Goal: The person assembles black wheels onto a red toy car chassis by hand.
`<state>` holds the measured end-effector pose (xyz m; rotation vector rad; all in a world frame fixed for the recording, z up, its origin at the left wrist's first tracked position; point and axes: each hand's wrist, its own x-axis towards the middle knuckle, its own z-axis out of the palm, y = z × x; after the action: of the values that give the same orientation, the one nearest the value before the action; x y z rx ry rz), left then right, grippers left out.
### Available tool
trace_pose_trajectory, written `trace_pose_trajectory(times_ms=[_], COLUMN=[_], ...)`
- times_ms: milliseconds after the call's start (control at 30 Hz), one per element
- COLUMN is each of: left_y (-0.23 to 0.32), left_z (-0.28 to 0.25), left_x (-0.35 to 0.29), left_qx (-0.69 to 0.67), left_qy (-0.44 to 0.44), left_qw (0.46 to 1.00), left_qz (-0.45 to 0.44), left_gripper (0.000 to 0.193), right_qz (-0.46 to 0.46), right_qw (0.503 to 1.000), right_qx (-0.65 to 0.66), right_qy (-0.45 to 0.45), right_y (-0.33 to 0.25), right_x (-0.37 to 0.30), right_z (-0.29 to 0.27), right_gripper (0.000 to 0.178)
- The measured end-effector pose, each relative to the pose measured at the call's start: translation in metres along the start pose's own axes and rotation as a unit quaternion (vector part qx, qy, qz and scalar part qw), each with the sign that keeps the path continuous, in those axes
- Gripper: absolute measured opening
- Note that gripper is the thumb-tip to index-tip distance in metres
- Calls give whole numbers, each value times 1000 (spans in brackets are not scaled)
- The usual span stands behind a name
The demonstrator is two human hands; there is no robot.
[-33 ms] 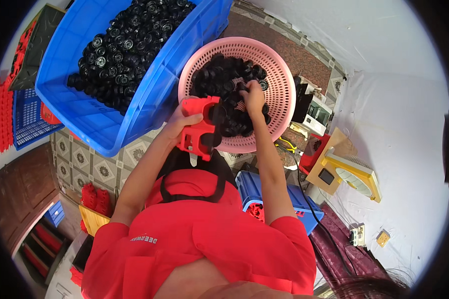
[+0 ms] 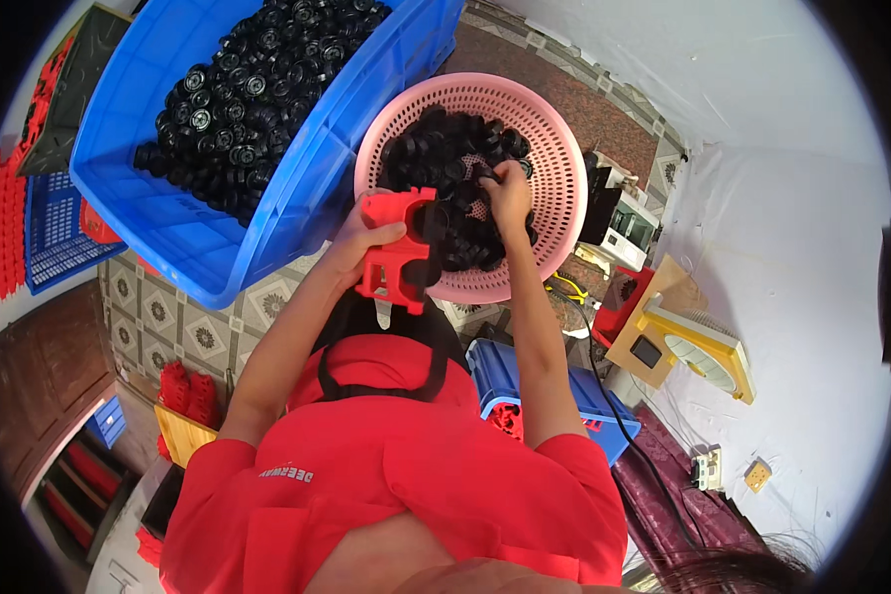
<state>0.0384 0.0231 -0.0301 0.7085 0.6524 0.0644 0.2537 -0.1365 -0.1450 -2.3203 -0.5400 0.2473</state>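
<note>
My left hand (image 2: 358, 241) grips a red plastic frame (image 2: 398, 259), holding it over the near left rim of the pink basket (image 2: 562, 208). Dark round wheels (image 2: 432, 223) show along the frame's right side. Inside the basket lies a heap of small black wheels (image 2: 455, 134), with a bit of the perforated bottom showing between them. Over the right part of that heap, my right hand (image 2: 511, 201) has its thumb and fingers pinched on a black wheel (image 2: 487, 175).
A big blue crate (image 2: 312, 163) full of black wheels stands left of the basket. Nearer me on the right is a smaller blue bin (image 2: 495, 371) with red parts. Yellow-handled pliers (image 2: 569, 287) and a yellow-framed device (image 2: 708, 346) are at the right, along with a black cable (image 2: 596, 366).
My right hand has shifted very slightly, and the wheel at its fingertips shows more plainly. The red frame has moved a touch to the right in my left hand.
</note>
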Motion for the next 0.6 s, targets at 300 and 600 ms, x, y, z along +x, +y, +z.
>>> trace_pose_trajectory(times_ms=[300,600], left_y=[-7,-16], left_z=[12,2], left_x=[2,-9], left_qx=[52,141], left_qy=[63,9], left_qw=[997,990], left_qz=[16,21], left_gripper=[74,81], right_qz=[67,73], right_qw=[922,823], right_qx=[334,470], right_qy=[-182,-310], right_y=[-116,-94], right_x=[-74,-95], right_z=[-73,-50], right_gripper=[23,64])
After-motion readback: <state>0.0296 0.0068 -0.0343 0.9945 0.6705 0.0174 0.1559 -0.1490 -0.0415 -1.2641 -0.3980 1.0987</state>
